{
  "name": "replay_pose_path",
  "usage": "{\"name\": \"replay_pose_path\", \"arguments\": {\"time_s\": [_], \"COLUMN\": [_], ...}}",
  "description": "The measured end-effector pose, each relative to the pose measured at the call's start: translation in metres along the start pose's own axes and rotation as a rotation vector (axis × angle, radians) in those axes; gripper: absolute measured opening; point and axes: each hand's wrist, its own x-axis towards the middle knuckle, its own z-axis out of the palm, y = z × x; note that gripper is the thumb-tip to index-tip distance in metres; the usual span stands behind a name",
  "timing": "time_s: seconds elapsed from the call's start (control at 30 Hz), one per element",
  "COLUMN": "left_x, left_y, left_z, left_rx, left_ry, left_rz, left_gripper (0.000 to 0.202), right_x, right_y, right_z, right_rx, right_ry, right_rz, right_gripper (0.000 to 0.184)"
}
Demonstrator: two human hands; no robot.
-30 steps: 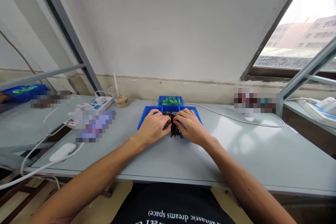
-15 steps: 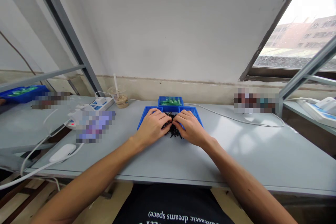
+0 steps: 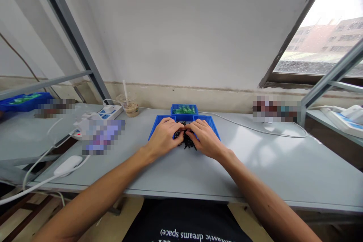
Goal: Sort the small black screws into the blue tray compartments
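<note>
A heap of small black parts (image 3: 187, 142) lies on the grey table (image 3: 176, 174) in front of two blue trays. My left hand (image 3: 163, 138) and my right hand (image 3: 206, 138) rest palm-down on the heap, fingertips meeting in its middle. The fingers of both are curled and pinched together in the pile; what they hold is hidden. The left blue tray (image 3: 155, 124) and right blue tray (image 3: 213, 125) stand side by side behind the hands. Further back a smaller blue tray (image 3: 184, 109) holds green parts.
A plastic cup with a straw (image 3: 129, 105) and a white power strip (image 3: 109, 111) stand at the back left. White cables (image 3: 42, 159) run along the left edge. A white cable (image 3: 255, 128) crosses the right. Another blue tray (image 3: 19, 100) sits far left.
Both hands stay on the black heap. The fingertips have shifted slightly and drawn closer together over the pile.
</note>
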Motion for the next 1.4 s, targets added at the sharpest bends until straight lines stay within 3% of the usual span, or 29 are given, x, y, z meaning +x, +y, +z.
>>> {"name": "replay_pose_path", "arguments": {"time_s": [0.3,0.57,1.0,1.4], "left_x": [0.0002,0.0013,0.0005,0.0003], "left_y": [0.0002,-0.0002,-0.0011,-0.0007], "left_z": [0.0001,-0.0012,0.0002,0.0], "left_rx": [-0.049,-0.011,-0.014,-0.016], "left_ry": [0.066,0.034,0.022,0.01], "left_rz": [0.014,-0.019,-0.019,-0.035], "left_gripper": [0.011,0.017,0.016,0.017], "right_x": [0.0002,0.0007,0.0003,0.0], "right_y": [0.0035,0.0048,0.0084,0.0081], "right_z": [0.0011,-0.0002,0.0031,0.0033], "right_rx": [-0.025,0.02,0.028,0.013], "right_ry": [0.025,0.13,0.252,0.24], "right_rz": [-0.014,0.029,-0.029,-0.047], "right_gripper": [0.023,0.022,0.013,0.013]}}
